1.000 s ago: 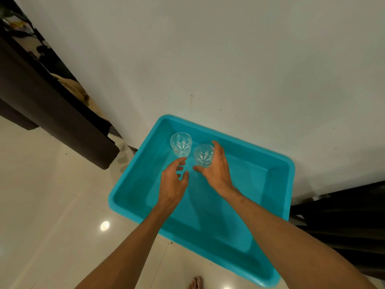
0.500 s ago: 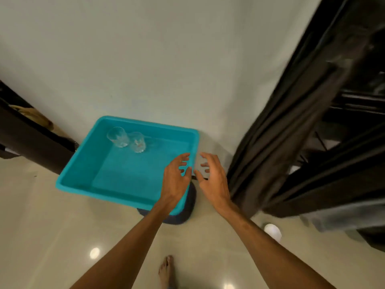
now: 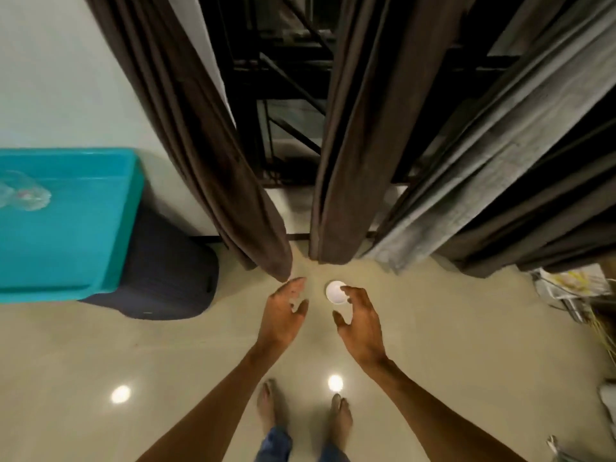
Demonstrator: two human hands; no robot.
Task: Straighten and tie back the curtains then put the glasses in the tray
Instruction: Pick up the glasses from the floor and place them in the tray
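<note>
At the bottom centre of the frame, two bare feet (image 3: pixel 340 418) stand on a glossy beige floor (image 3: pixel 100 345) that mirrors two ceiling lights. Above them, both forearms reach forward. The left hand (image 3: pixel 283 315) and the right hand (image 3: pixel 361 323) hover side by side at centre frame, apart from each other, fingers spread and loosely curled, holding nothing. A small white round object (image 3: pixel 336 291) lies on the floor just beyond the right hand's fingertips; what it is cannot be told.

Just past the left hand's fingertips hangs the lower end of a brown curtain (image 3: pixel 206 128), which runs up toward the upper left. A second brown curtain (image 3: pixel 353 145) hangs in the centre, and a greyish curtain (image 3: pixel 483 168) falls beside it on the right. All hang loose, none tied. Between the brown ones shows a dark metal grille (image 3: pixel 286 71).

At the left edge a turquoise tray (image 3: pixel 123 228) rests on a dark rounded stool or bin (image 3: pixel 166 271). Inside it, at the far left, lies a blurred clear shape that looks like the glasses (image 3: pixel 23 195).
</note>
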